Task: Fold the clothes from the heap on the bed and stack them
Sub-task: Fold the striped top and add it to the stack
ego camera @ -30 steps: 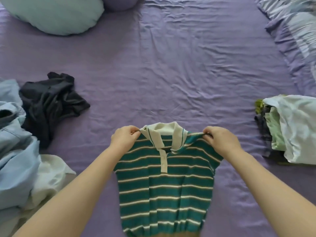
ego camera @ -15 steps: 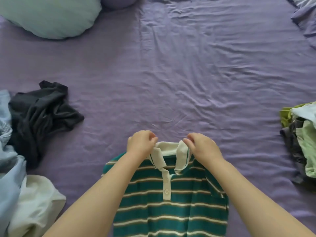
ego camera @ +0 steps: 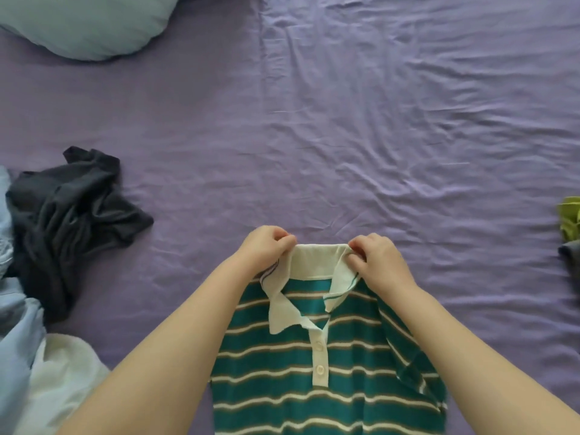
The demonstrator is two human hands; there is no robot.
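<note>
A green polo shirt point(ego camera: 329, 381) with white stripes lies front up on the purple bed sheet point(ego camera: 345, 136), its white collar pointing away from me. My left hand point(ego camera: 266, 249) pinches the collar's left end. My right hand point(ego camera: 378, 262) pinches the collar's right end. The heap lies at the left edge: a dark grey garment point(ego camera: 66, 215), light blue clothing point(ego camera: 15, 324) and a white piece point(ego camera: 62, 381). At the right edge, only a corner of the stack point(ego camera: 569, 227) shows, green over dark grey.
A pale blue pillow point(ego camera: 84, 23) lies at the back left. The wrinkled sheet stretches wide beyond the shirt, between the heap and the stack.
The shirt has come down from hanging onto the sheet. Both hands moved inward from the shoulders to the collar ends. The view shifted left, so most of the stack left the frame.
</note>
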